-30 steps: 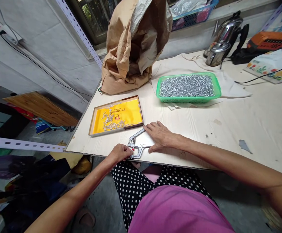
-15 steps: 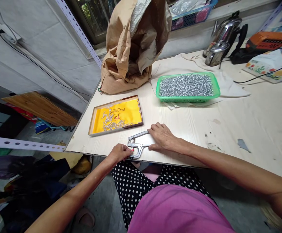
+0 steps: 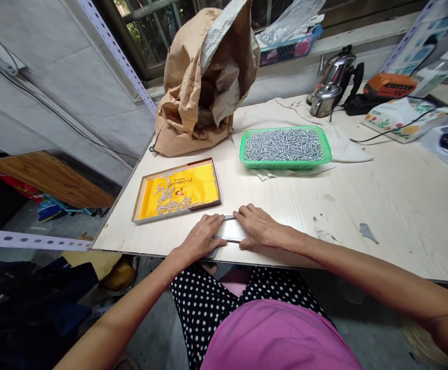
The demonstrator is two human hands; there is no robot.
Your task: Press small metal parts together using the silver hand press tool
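Note:
Metal hand pliers [image 3: 229, 239] lie at the table's front edge, their two handles showing between my hands. My left hand [image 3: 202, 237] is closed over the head end, with fingers on the upper handle and thumb by the lower one. The jaws are hidden beneath it. At the other end, my right hand [image 3: 257, 226] wraps round both handle ends. Just beyond sits a shallow cardboard tray [image 3: 136, 211] with a yellow lining, holding a scatter of small silver metal pins [image 3: 173, 204].
A green plastic basket [image 3: 285, 165] heaped with similar metal pieces stands on a cloth. A large brown paper sack [image 3: 185, 123] is at the back left. Further right are a steel kettle [image 3: 337, 67], an orange battery-like block [image 3: 389, 86] and a flowered packet [image 3: 405, 118].
My left hand has shifted from a pinch at the pliers' jaw onto the body and handles, covering the head. My right hand keeps its hold. The camera view has turned slightly right.

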